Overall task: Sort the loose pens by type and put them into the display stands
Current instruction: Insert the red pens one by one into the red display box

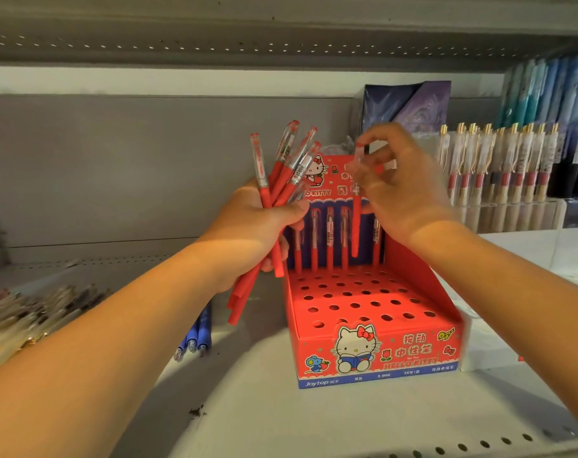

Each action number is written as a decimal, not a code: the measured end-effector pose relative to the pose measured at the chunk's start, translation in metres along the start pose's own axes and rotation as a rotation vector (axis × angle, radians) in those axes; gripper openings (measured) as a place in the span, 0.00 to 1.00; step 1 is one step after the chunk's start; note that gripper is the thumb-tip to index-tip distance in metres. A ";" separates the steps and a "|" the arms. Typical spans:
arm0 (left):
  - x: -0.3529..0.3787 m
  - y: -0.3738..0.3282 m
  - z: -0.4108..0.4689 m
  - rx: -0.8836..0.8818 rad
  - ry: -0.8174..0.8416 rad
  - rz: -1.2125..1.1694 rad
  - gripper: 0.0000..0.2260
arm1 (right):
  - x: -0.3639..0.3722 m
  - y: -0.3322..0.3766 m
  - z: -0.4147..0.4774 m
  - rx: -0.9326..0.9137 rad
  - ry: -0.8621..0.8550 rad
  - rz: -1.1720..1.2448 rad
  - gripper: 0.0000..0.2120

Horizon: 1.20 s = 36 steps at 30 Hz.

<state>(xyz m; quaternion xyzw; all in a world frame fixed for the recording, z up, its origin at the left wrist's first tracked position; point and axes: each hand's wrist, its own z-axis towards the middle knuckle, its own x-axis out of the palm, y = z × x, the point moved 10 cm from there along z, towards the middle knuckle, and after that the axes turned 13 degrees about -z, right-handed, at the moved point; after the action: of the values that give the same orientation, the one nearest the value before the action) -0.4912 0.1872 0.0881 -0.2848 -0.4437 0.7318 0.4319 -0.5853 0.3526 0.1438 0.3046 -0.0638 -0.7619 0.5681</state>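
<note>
The left hand [258,223], centre-left of the frame, is closed round a bunch of red pens [281,173], caps fanned upward. The right hand [403,190], at centre, pinches a single red pen [356,226] by its clear cap, tip down, above the back of the red stand [373,352].

The pens look light and stiff, with smooth barrels that could slide against each other in a loose fist. Taking each one high up, near the cap, should leave the lower barrel free to go into a hole.

Each has a matte red barrel and a clear cap with a clip. A few already stand in the back row; the other holes are empty. Blue pens [196,332] lie on the shelf [281,418] at lower left.
</note>
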 end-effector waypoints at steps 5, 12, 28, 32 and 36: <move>0.004 0.001 -0.001 0.001 0.023 0.038 0.06 | 0.002 -0.001 -0.002 -0.051 0.034 -0.194 0.13; 0.007 0.001 -0.002 -0.002 0.036 0.036 0.06 | 0.013 0.001 -0.007 -0.080 0.104 -0.301 0.12; 0.006 -0.003 -0.004 0.012 0.054 -0.029 0.05 | 0.033 -0.018 -0.012 0.038 0.344 -0.685 0.11; 0.007 -0.004 -0.005 0.011 0.059 -0.039 0.05 | 0.039 -0.019 -0.017 0.068 0.391 -0.699 0.10; 0.010 -0.004 -0.005 0.010 0.077 -0.077 0.04 | 0.028 -0.006 -0.011 0.039 0.252 -0.523 0.08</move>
<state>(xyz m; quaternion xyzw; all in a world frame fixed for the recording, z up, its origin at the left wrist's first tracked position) -0.4903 0.1993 0.0889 -0.2931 -0.4336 0.7054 0.4780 -0.5887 0.3318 0.1212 0.4140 0.0732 -0.8371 0.3499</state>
